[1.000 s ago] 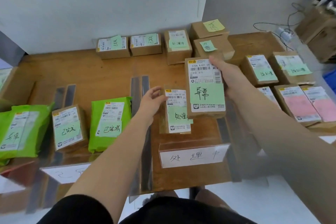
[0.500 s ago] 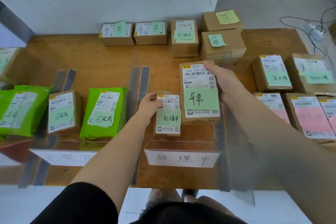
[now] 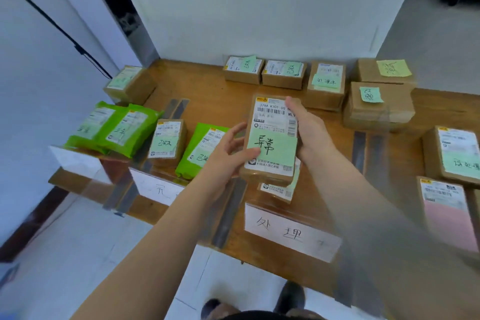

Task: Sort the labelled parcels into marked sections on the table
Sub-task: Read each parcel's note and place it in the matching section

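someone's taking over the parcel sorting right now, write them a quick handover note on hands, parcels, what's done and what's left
Right hand: grips the right edge of the brown cardboard parcel with a green handwritten note, held above the wooden table.
Left hand: fingers on that parcel's left edge.
Under it, a smaller brown parcel lies in the section behind the white sign.
Done: two green plastic mailers, a small brown box and another green mailer lie in the left sections.
Left: place the held parcel; the boxes along the far edge and at the right may need sorting too.
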Demonstrator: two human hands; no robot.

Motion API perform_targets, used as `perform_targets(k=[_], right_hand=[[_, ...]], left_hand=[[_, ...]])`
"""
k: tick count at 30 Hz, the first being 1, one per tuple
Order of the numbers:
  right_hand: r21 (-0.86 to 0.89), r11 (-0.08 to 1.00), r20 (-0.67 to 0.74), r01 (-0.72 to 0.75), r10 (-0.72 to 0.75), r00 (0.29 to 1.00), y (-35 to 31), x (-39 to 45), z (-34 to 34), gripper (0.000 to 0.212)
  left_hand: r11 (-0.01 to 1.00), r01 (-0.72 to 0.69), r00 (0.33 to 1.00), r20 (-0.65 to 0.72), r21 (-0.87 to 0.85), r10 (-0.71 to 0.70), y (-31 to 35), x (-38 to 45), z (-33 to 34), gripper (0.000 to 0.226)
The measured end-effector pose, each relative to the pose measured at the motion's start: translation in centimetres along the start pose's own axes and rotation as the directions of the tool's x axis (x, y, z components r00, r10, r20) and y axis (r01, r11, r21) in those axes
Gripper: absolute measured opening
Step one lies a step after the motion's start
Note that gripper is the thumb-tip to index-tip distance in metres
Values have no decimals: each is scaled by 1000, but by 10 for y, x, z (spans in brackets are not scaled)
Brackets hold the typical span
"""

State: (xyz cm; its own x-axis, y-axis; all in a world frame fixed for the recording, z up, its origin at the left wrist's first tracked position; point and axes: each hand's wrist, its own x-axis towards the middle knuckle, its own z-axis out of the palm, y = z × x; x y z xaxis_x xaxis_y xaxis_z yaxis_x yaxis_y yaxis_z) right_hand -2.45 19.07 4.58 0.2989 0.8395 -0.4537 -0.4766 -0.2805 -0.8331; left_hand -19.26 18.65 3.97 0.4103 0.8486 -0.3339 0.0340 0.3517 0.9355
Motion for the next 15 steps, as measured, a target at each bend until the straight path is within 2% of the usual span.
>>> perform_targets(k=[5,9,15], right_hand=[[-58,998,130,38,-31,991,17,-23,65,48],[-71,995,212,65,-49,976,46,-54,129,43],[-80,997,360,12,17,933,106,-101,232,31]], left_hand=[[997,-53,990,-135,-58,44,10,-44,-57,48],[984,-128,970,-223,-127,98,13,-84,-118,49],[955,-204,928,-354,-215,118,16,-140,-223,40]])
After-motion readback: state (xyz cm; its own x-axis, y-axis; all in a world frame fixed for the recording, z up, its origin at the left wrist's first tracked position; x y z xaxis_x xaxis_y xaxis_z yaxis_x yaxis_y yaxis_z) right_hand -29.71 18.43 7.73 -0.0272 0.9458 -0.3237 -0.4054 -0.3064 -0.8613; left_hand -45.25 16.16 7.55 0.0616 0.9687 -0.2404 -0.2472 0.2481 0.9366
